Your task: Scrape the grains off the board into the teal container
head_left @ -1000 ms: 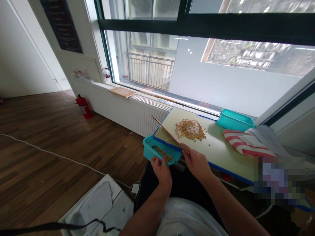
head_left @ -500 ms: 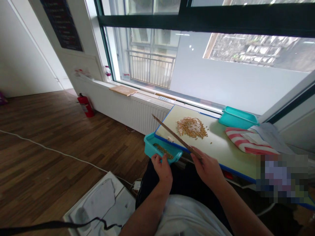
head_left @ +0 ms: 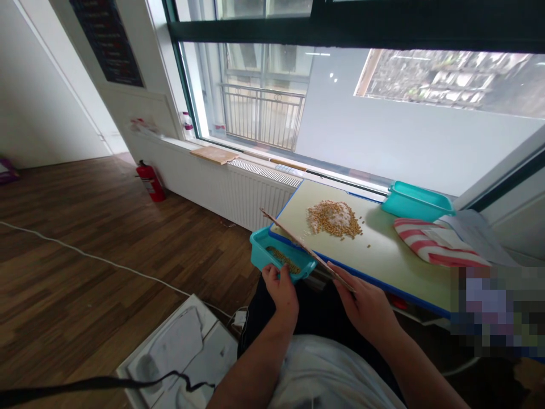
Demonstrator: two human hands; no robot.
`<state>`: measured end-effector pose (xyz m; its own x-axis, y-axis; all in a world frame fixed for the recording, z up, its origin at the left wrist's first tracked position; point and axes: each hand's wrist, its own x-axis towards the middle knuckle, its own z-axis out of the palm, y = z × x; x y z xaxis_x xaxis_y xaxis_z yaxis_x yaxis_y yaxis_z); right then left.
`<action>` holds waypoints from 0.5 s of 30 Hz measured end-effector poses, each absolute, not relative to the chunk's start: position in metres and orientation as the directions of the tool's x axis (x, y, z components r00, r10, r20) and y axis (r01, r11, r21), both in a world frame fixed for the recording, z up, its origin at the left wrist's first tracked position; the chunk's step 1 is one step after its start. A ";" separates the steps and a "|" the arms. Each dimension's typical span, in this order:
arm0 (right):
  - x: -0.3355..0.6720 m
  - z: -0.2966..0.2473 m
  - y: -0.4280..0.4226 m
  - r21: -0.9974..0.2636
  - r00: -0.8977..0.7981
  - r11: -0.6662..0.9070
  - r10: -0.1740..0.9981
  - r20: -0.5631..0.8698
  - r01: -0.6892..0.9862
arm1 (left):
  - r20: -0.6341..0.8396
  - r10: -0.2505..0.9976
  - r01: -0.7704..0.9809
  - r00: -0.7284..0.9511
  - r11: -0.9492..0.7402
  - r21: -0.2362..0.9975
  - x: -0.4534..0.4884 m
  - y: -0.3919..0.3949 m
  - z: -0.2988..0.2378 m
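My left hand (head_left: 281, 292) is closed on the near rim of a turquoise plastic basket (head_left: 260, 253), held just below the table's left front corner. Small greenish-brown grains (head_left: 283, 258) lie inside it. In my right hand (head_left: 364, 301) is a thin brown strip of board (head_left: 300, 243), seen nearly edge-on. It slants across the table edge, its far end above the basket's far side. Behind the strip, on the cream table top (head_left: 400, 272), is a heap of yellowish kernels mixed with white grains (head_left: 334, 218). A few white bits lie between strip and heap.
At the back right of the table stands another turquoise basket (head_left: 417, 201), with a red-and-white striped bag (head_left: 430, 241) before it. A radiator (head_left: 238, 193) runs under the window. A red fire extinguisher (head_left: 151, 182) and a white cable (head_left: 97, 261) are on the floor.
The strip has dropped slightly toward the basket and table edge. The white clump that lay by the table's edge no longer shows there. My left hand still holds the basket.
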<state>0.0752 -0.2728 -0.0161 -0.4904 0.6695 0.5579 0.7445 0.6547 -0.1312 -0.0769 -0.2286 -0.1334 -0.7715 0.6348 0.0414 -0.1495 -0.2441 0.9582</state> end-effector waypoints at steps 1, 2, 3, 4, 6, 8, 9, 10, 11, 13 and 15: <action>0.076 -0.016 -0.275 -0.145 -0.487 0.653 0.676 0.553 0.743 | 0.040 0.634 -0.152 -0.772 -0.245 0.958 -0.077 -0.228 -0.134; 0.076 -0.016 -0.275 -0.158 -0.481 0.652 0.681 0.552 0.741 | 0.036 0.633 -0.154 -0.773 -0.243 0.958 -0.077 -0.228 -0.134; 0.077 -0.016 -0.274 -0.171 -0.473 0.652 0.682 0.558 0.739 | 0.034 0.633 -0.154 -0.774 -0.239 0.959 -0.077 -0.228 -0.134; 0.077 -0.016 -0.272 -0.181 -0.462 0.652 0.680 0.569 0.736 | 0.032 0.632 -0.152 -0.774 -0.235 0.960 -0.077 -0.228 -0.134; 0.075 -0.017 -0.261 -0.205 -0.440 0.649 0.681 0.585 0.732 | 0.032 0.632 -0.154 -0.774 -0.238 0.959 -0.076 -0.228 -0.133; 0.070 -0.016 -0.244 -0.245 -0.436 0.654 0.693 0.574 0.716 | 0.025 0.627 -0.177 -0.779 -0.259 0.950 -0.076 -0.228 -0.131; 0.067 -0.015 -0.234 -0.273 -0.445 0.662 0.699 0.559 0.698 | 0.018 0.625 -0.192 -0.781 -0.267 0.944 -0.075 -0.229 -0.130; 0.063 -0.015 -0.224 -0.305 -0.459 0.674 0.704 0.543 0.673 | 0.011 0.624 -0.205 -0.782 -0.273 0.940 -0.075 -0.229 -0.129; 0.060 -0.014 -0.213 -0.341 -0.471 0.686 0.705 0.530 0.643 | 0.006 0.624 -0.212 -0.781 -0.274 0.938 -0.076 -0.229 -0.129; 0.052 -0.015 -0.195 -0.419 -0.488 0.695 0.713 0.503 0.584 | 0.002 0.625 -0.214 -0.781 -0.271 0.938 -0.077 -0.228 -0.128; 0.047 -0.019 -0.183 -0.512 -0.460 0.671 0.741 0.489 0.536 | 0.004 0.618 -0.209 -0.787 -0.272 0.939 -0.078 -0.227 -0.127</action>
<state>0.0473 -0.1827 -0.0185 -0.4603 0.7407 0.4893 0.5364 0.6712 -0.5116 -0.0777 -0.2275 -0.1271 -0.7865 0.6176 0.0038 -0.2091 -0.2720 0.9393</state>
